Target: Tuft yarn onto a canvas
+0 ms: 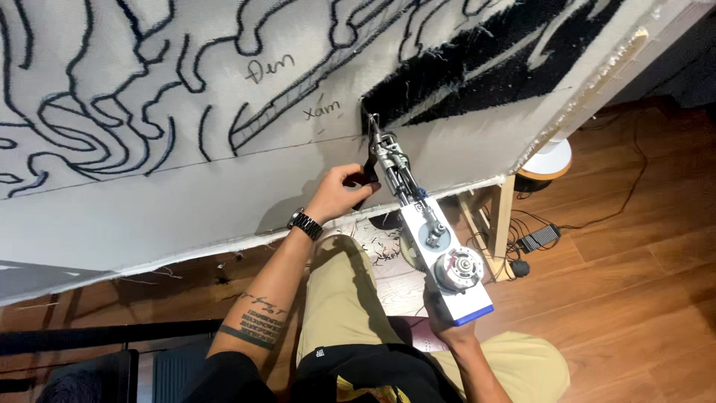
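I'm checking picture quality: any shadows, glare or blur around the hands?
Head view: sharp and evenly lit; the left hand and tufting gun cast a soft shadow on the cloth; slight glare on the gun's motor; frame tilted, edges slightly bent.

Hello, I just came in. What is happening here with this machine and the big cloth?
A seated person presses a tufting gun against a large white cloth stretched on a wooden frame. The left hand holds the front handle near the needle, and the right hand supports the rear end from below. The needle tip meets the cloth at the edge of a black tufted patch. Black outlines cover the rest. Cables and a power adapter lie on the wooden floor.
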